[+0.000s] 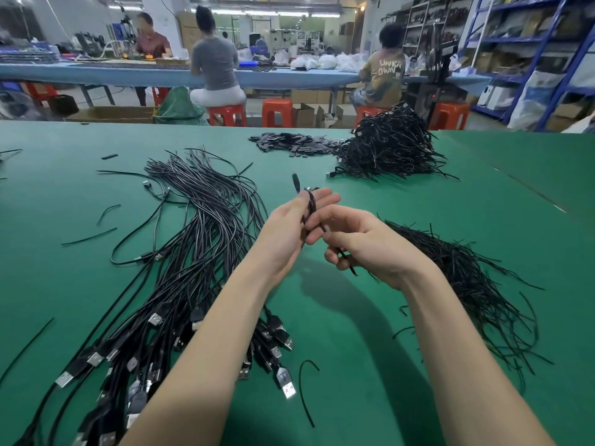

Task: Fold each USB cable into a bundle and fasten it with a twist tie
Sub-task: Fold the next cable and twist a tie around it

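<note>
From the head camera, the person is working above the green table [370, 365], both hands raised in the middle of the view. The left hand [289, 226] is curling round a folded USB cable bundle [311, 206], whose long axis is running up and away from the person, a connector tip poking out above the fingers. The right hand [363, 243] is sitting just beside it, touching at the fingertips, and it is pinching a twist tie [346, 260] — the thin black strip is slanting from the bundle's lower end down toward the wrist, its free end sticking out below the palm.

That slant is what matters: the tie is crossing the bundle at an angle, and the right hand is the nearer one to wrap it round, by the look of things. Whether the tie is already looped once cannot be told.

To the left, the loose USB cables [193, 252] are lying fanned out, plugs toward the person. To the right, the heap of spare twist ties [467, 272] is waiting near the right forearm — and far off, a pile of finished bundles [389, 146] is sitting by the table's edge.
</note>
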